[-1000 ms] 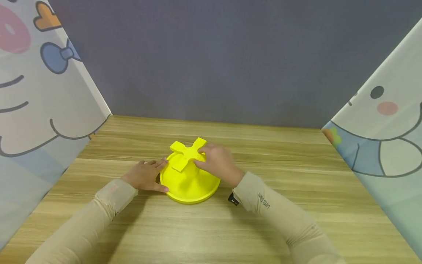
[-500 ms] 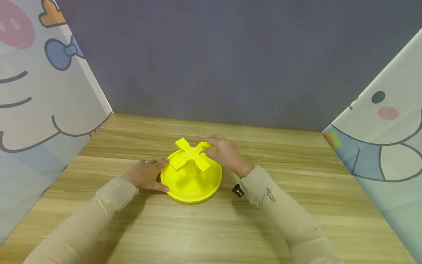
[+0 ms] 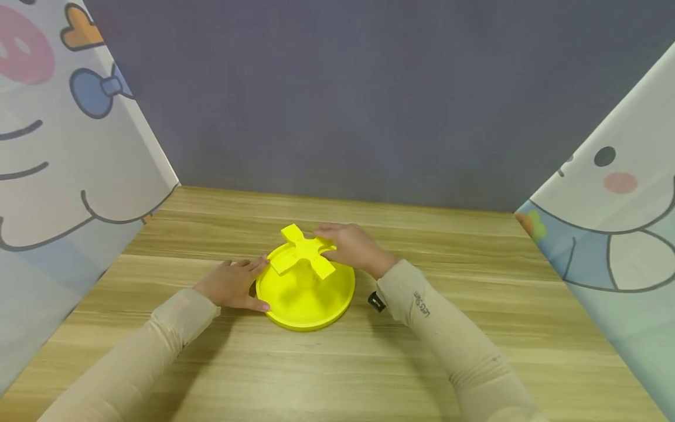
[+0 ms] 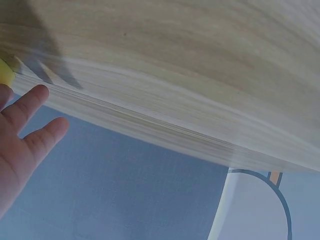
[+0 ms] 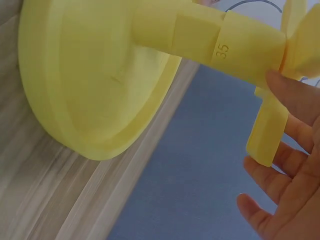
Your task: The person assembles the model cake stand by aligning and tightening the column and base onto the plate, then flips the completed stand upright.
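A yellow round dish (image 3: 306, 313) sits on the wooden table with a post (image 5: 200, 37) rising from its middle. On the post is a yellow cross-shaped handle (image 3: 306, 249); the number 35 shows on the collar below it in the right wrist view. My right hand (image 3: 352, 246) holds the handle's right-hand arm, thumb on the near side and fingers round behind. With fingers spread, my left hand (image 3: 230, 285) rests against the dish's left rim. The left wrist view shows some of its fingers (image 4: 42, 137) extended, with only a sliver of the dish at the edge.
The wooden table (image 3: 474, 328) runs back to a grey panel (image 3: 337, 105). Cartoon-printed panels (image 3: 95, 176) stand at both sides. A small black piece (image 3: 376, 302) sticks out by my right cuff.
The cross-shaped handle's arms point differently than a second ago. My right hand drew back to the right, then came in again round the right-hand arm. The left hand stays at the rim.
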Demonstrator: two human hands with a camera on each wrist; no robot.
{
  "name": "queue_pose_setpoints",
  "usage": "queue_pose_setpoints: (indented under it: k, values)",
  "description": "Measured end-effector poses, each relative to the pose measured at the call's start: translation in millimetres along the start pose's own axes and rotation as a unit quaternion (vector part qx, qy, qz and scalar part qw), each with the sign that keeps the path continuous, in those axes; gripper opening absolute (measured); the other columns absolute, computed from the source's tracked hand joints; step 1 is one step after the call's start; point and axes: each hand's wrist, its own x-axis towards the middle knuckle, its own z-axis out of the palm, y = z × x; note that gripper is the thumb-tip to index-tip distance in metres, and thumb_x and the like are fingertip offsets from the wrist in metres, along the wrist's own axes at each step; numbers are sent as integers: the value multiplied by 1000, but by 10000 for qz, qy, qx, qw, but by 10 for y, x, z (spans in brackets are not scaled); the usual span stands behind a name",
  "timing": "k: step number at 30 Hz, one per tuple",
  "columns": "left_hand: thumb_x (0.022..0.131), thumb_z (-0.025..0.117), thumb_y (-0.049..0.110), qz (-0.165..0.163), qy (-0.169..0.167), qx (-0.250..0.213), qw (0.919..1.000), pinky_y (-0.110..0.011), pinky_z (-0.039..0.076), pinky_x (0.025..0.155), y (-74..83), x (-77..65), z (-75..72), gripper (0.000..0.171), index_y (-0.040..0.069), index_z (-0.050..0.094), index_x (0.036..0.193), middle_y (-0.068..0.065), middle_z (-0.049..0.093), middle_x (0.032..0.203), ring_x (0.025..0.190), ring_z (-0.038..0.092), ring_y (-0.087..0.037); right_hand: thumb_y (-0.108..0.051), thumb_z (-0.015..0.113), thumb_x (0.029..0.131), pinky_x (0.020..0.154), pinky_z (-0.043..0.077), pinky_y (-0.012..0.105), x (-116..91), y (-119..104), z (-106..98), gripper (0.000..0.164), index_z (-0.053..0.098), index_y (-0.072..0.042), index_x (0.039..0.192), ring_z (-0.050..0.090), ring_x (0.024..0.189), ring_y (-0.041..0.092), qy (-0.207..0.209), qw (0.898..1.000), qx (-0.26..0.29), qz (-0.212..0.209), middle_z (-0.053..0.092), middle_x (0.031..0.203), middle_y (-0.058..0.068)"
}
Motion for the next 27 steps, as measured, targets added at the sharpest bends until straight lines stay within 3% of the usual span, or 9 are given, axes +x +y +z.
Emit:
queue_pose_setpoints:
  k: [7,14,20,27]
  values:
    - [78,57,72,0,-25,-81,10000,-65,32,100,4,0,4,106,-4,31,147,-20,28,153,129,41,-43,-28,69,89,101,43,39,1,-27,5,41,64,-10,125,56,118,22,-83,9994,75,323,63,126,5]
    - [77,59,71,-48,-83,-235,9997,-67,29,100,6,5,-19,107,-3,29,148,-20,28,153,130,38,-45,-33,71,87,95,48,39,-38,-88,28,40,68,-11,120,59,115,24,64,9983,-56,581,64,124,6]
    - [77,59,71,-35,-11,-213,9998,-67,30,100,-16,14,-14,107,-3,29,147,-19,28,153,129,40,-45,-38,70,87,72,54,33,-79,-195,56,42,67,-12,119,64,101,20,129,9960,-229,852,67,118,4]
    - [77,58,72,-48,-39,-224,9997,-67,30,100,-23,16,-13,108,-3,30,147,-19,30,152,129,39,-46,-37,72,85,53,49,26,-102,-304,71,40,68,-11,115,67,86,17,265,9923,-396,1141,69,110,3]
